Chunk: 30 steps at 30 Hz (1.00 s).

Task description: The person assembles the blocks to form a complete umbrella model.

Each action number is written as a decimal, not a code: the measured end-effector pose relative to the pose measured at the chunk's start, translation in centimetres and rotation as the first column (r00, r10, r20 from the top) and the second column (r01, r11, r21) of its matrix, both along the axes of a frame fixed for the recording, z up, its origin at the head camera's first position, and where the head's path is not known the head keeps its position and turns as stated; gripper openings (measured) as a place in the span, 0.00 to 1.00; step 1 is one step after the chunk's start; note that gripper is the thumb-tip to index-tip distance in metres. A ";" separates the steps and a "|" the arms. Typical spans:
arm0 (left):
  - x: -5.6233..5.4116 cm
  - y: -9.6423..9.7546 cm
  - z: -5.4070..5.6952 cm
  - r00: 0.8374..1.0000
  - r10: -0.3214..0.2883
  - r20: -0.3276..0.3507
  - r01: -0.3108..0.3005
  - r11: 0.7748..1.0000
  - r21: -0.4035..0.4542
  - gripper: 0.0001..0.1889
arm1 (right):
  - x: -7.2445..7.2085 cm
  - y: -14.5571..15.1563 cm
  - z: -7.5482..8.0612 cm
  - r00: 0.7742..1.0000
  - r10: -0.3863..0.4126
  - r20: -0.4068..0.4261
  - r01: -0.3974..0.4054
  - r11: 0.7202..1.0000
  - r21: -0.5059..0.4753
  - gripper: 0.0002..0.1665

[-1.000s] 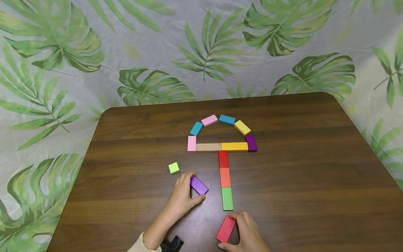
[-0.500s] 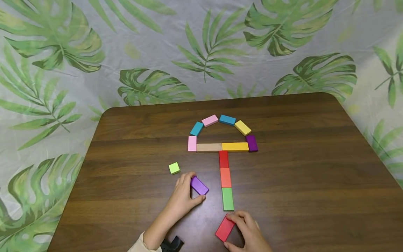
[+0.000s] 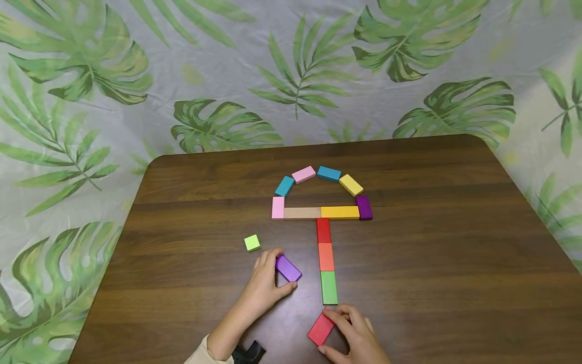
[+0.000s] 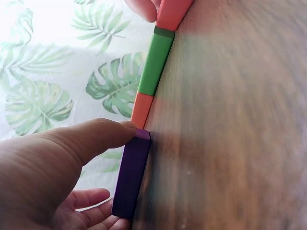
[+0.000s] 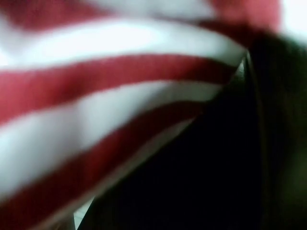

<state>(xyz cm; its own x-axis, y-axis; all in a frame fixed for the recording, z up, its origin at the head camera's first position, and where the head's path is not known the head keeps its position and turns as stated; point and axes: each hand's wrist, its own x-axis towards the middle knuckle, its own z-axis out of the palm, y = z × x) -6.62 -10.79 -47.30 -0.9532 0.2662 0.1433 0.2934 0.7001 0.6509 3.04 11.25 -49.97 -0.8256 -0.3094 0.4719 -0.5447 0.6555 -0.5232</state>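
My left hand (image 3: 262, 290) holds a purple block (image 3: 288, 268) by its ends, thumb at the near end and fingers at the far one. In the left wrist view the same purple block (image 4: 130, 177) looks darker, with the thumb touching its end. Below the column of blocks, my right hand (image 3: 356, 336) grips a red block (image 3: 320, 329), which lies slanted between thumb and fingers. Just above it is the green block (image 3: 329, 287), then an orange-red block (image 3: 326, 257) and a darker red block (image 3: 323, 230) in line. The right wrist view shows no hand.
A wooden block (image 3: 302, 213) and a yellow-orange block (image 3: 339, 213) form a bar under an arch of several blocks, including a pink one (image 3: 303, 174). A lime block (image 3: 252, 243) lies left. Striped cloth (image 5: 120, 86) fills much of the right wrist view.
The red block has shifted slightly left and turned to a stronger slant, with my right hand's fingers following it. My left hand and the purple block stay in place.
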 end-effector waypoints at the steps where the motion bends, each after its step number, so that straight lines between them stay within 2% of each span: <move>1: 0.0 0.0 0.0 1.000 0.000 0.000 0.000 1.000 0.000 0.38 | 0.0 0.0 0.0 1.000 -0.007 -0.003 0.007 1.000 -0.001 0.33; 10: 0.1 0.0 0.0 1.000 0.001 0.005 -0.001 1.000 0.002 0.37 | -0.1 -0.2 -0.1 0.999 -0.004 -0.042 0.004 1.000 0.017 0.32; 19: 0.1 -0.1 0.1 1.000 -0.012 0.012 0.012 1.000 0.007 0.37 | -0.2 -0.3 0.0 0.999 -0.008 -0.038 0.008 1.000 0.019 0.32; 25: 0.3 -0.3 0.2 0.998 -0.061 0.013 0.061 0.998 0.003 0.37 | -0.2 -0.2 0.1 1.000 -0.016 -0.022 0.017 1.000 0.024 0.33; 30: 0.9 -0.7 0.5 0.986 -0.156 0.059 0.157 0.987 -0.027 0.37 | -0.2 -0.3 0.0 1.000 -0.014 -0.028 0.015 1.000 0.020 0.32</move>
